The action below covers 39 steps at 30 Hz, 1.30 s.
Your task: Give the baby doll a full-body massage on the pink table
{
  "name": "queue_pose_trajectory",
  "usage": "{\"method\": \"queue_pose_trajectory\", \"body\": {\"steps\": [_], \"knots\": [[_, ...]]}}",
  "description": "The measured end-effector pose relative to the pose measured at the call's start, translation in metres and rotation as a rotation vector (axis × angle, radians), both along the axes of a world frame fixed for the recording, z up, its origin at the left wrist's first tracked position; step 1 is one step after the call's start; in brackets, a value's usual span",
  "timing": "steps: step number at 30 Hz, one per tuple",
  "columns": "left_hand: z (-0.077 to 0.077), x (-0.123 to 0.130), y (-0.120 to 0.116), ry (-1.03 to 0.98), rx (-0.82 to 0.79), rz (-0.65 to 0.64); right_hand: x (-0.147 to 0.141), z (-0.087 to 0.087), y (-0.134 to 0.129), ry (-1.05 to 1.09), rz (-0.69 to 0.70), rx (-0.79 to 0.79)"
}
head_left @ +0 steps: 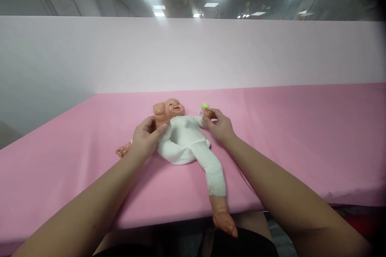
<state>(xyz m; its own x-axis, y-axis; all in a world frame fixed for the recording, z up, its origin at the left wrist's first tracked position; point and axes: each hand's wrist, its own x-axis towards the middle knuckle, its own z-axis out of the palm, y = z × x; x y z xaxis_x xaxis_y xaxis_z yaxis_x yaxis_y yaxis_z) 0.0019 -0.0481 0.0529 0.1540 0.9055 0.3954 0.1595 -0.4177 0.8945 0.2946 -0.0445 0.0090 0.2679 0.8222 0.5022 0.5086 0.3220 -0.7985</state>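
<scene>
A baby doll (183, 132) with a white cloth body lies on its back, its head toward the far side. My left hand (147, 134) is wrapped round one of its legs, and the bare plastic foot (159, 112) is raised beside the doll's face. My right hand (220, 126) is closed in a pinch at the doll's hand on the right. A small yellow-green round object (205, 106) shows just above those fingertips; its kind is unclear. The doll's other leg (215, 176) stretches toward me, its foot past the table's front edge.
A pink cover (286, 140) spreads over the table. Behind it stands a plain white wall (211, 56) with glass above, reflecting ceiling lights. The doll's other arm (123, 150) pokes out left of my left wrist. My legs are below the front edge.
</scene>
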Motion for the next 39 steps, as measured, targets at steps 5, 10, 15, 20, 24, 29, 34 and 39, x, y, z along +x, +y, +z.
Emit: {"method": "queue_pose_trajectory", "body": {"steps": [5,10,15,20,24,29,34,39], "knots": [[0.008,0.004,-0.032,0.103,0.460,-0.292,0.038,-0.015,0.017,0.223,-0.164,-0.113],[0.006,0.024,-0.061,0.287,0.611,-0.731,0.057,-0.028,0.032,0.308,-0.211,-0.244],[-0.007,0.039,-0.073,0.529,0.601,-0.850,0.060,-0.028,0.033,0.347,-0.152,-0.399],[-0.008,0.038,-0.072,0.522,0.618,-0.855,0.061,-0.027,0.032,0.355,-0.137,-0.415],[0.002,0.022,-0.057,0.301,0.591,-0.687,0.059,-0.024,0.031,0.308,-0.189,-0.333],[0.012,-0.003,-0.024,0.176,0.359,-0.070,0.032,-0.009,0.013,0.110,-0.157,-0.047],[0.008,-0.008,0.000,0.150,0.009,0.125,-0.010,0.001,-0.004,-0.284,0.053,0.079],[-0.002,-0.005,0.011,0.170,-0.078,-0.043,-0.024,0.003,-0.009,-0.592,0.165,0.062]]}}
